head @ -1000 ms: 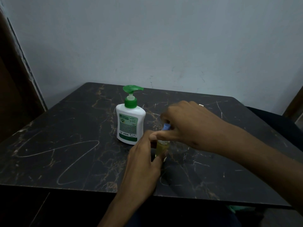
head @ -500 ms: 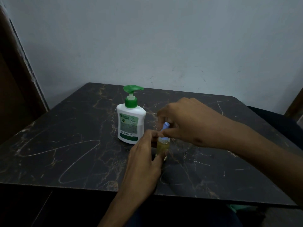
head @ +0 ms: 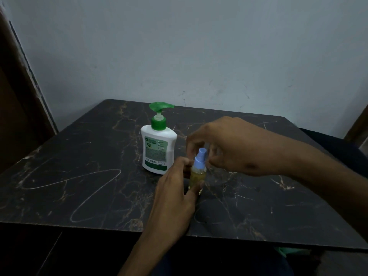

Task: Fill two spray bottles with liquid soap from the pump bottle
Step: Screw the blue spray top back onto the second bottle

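A white pump bottle with a green pump head stands upright on the dark marble table. Just right of it and nearer to me, a small clear spray bottle holds yellowish liquid. Its blue spray top is on its neck. My left hand grips the spray bottle's body from the left and front. My right hand hovers behind and over the blue top, fingers spread around it without pinching it. A faint clear shape under my right hand is too dim to identify.
The table's front edge runs just below my left wrist. A pale wall rises behind the table. A dark wooden frame stands at the left, and a dark seat sits past the table's right edge.
My right hand's fingers were pinched on the blue top; they have since spread and lifted, leaving the whole top in view. My left hand has kept its hold on the spray bottle.
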A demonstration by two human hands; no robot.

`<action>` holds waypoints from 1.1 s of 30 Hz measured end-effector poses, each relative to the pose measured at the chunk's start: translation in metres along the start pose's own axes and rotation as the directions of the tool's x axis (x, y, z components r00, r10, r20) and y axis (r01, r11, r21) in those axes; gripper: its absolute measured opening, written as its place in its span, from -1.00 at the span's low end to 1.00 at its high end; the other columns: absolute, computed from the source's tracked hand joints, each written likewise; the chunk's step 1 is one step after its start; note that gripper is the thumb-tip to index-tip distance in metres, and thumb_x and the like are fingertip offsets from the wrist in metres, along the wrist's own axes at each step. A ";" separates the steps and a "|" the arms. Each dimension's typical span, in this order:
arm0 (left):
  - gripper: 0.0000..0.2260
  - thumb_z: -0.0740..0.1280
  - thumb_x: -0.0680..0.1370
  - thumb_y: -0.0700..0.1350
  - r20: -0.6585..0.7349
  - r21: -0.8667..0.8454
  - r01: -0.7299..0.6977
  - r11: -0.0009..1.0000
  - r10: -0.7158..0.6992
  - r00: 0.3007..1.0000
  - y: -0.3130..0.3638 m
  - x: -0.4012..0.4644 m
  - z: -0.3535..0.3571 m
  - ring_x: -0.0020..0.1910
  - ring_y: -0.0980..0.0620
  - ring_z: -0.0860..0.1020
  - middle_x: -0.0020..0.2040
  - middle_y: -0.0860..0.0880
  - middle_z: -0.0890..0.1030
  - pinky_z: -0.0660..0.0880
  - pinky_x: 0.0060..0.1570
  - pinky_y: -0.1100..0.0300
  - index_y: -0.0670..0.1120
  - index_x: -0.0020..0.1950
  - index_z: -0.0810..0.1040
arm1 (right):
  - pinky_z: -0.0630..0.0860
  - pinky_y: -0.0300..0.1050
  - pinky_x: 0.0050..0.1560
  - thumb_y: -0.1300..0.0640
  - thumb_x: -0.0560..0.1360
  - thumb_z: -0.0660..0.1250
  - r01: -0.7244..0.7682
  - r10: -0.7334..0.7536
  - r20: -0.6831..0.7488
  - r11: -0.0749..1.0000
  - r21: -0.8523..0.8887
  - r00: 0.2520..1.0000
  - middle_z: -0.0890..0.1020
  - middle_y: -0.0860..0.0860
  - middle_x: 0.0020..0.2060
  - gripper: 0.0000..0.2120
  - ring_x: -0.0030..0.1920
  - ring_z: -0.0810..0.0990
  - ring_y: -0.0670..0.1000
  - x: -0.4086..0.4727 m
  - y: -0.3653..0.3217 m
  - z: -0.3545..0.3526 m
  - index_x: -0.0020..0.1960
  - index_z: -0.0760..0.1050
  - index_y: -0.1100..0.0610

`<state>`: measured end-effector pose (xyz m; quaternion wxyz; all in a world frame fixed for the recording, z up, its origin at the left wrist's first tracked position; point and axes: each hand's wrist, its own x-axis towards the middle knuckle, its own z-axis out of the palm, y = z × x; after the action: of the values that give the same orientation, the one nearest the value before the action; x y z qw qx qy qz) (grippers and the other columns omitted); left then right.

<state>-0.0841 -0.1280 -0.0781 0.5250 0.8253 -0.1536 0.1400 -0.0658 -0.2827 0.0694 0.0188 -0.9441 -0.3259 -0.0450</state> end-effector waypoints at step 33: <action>-0.82 0.45 0.62 -0.08 -0.015 0.006 -0.002 1.000 0.002 1.000 0.002 -0.001 -0.001 0.05 0.26 0.63 0.05 0.18 0.67 0.50 -0.07 0.43 0.13 0.15 0.53 | 0.38 -0.37 -0.28 -0.01 0.54 0.42 0.041 -0.043 -0.031 0.996 -0.075 0.999 0.63 -0.24 -0.16 -0.88 -0.18 0.55 -0.25 0.006 0.006 0.014 0.06 0.54 -0.13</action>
<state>-0.0857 -0.1277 -0.0765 0.5237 0.8256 -0.1500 0.1473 -0.0567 -0.2831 0.0564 -0.0119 -0.9362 -0.3436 -0.0728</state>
